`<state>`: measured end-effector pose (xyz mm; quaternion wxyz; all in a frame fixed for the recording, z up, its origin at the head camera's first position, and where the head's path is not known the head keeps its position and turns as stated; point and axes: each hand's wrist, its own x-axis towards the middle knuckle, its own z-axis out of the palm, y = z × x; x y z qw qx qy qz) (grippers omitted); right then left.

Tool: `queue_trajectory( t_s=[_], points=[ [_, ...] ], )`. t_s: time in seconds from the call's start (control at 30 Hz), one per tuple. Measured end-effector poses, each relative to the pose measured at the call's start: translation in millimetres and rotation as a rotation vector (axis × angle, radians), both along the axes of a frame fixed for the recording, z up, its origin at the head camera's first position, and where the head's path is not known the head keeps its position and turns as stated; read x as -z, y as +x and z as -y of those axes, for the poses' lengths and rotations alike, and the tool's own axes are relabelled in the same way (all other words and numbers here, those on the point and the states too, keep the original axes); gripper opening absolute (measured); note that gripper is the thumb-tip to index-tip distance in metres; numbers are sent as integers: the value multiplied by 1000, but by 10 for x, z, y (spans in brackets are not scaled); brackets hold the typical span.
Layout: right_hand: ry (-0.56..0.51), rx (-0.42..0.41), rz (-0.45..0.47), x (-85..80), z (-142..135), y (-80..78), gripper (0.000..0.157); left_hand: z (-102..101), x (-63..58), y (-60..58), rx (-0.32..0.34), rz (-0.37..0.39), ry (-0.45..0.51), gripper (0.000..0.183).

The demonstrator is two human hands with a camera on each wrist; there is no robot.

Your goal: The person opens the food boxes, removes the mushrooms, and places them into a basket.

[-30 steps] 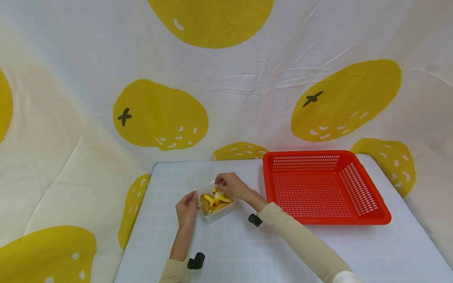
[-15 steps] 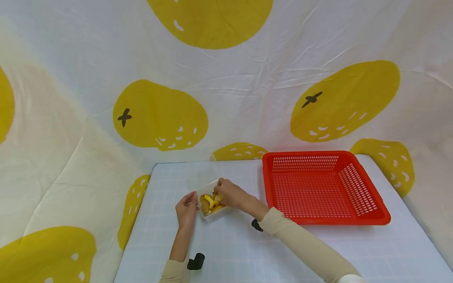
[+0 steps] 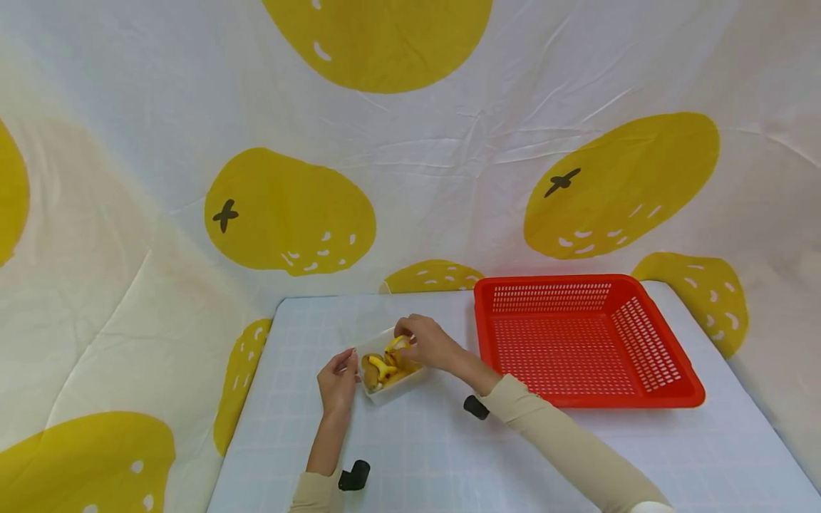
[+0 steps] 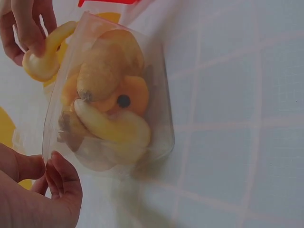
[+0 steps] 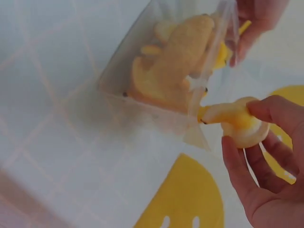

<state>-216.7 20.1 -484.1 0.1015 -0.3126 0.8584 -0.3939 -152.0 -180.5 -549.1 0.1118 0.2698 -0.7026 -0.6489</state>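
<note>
The right hand (image 3: 431, 347) is where the change is. Half a second ago it lay low over the right part of the tub (image 3: 399, 389), its fingers covering what they touched; now it sits a little farther back, and a curved yellow piece (image 5: 239, 119) shows at its fingertips. The right grip is closed on that piece: thumb on one side, fingers on the other, at the rounded end. The narrow end points back toward the tub and overlaps the rim in the right wrist view; whether it touches there, I cannot tell.

The left hand (image 3: 338, 385) has not changed place. Its grip is a pinch, thumb and fingers on the tub's edge at the near left corner, which seems to steady the tub.

In the clear tub, other pieces lie heaped: a brown piece (image 4: 100, 71), an orange piece (image 4: 137, 90) with a black spot, and another yellow piece (image 4: 124, 132). The tub stands on the table (image 3: 436, 456), left of the red basket (image 3: 590, 401) and apart from it.

So one piece appears to be up off the heap, at the tub's mouth, though not yet well away from it; the handling of the rest seems unfinished.
</note>
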Motion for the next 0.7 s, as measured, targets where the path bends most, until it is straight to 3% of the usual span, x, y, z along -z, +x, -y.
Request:
queue_trajectory(
  t_s=[0.23,0.7],
  points=[
    [-136,66,80,-41,-264,-84,21,-15,-19,6,10,5,-13,29],
    [-184,240,195,-130,-846,-215,23,-2,9,10,15,14,-38,30]
  ],
)
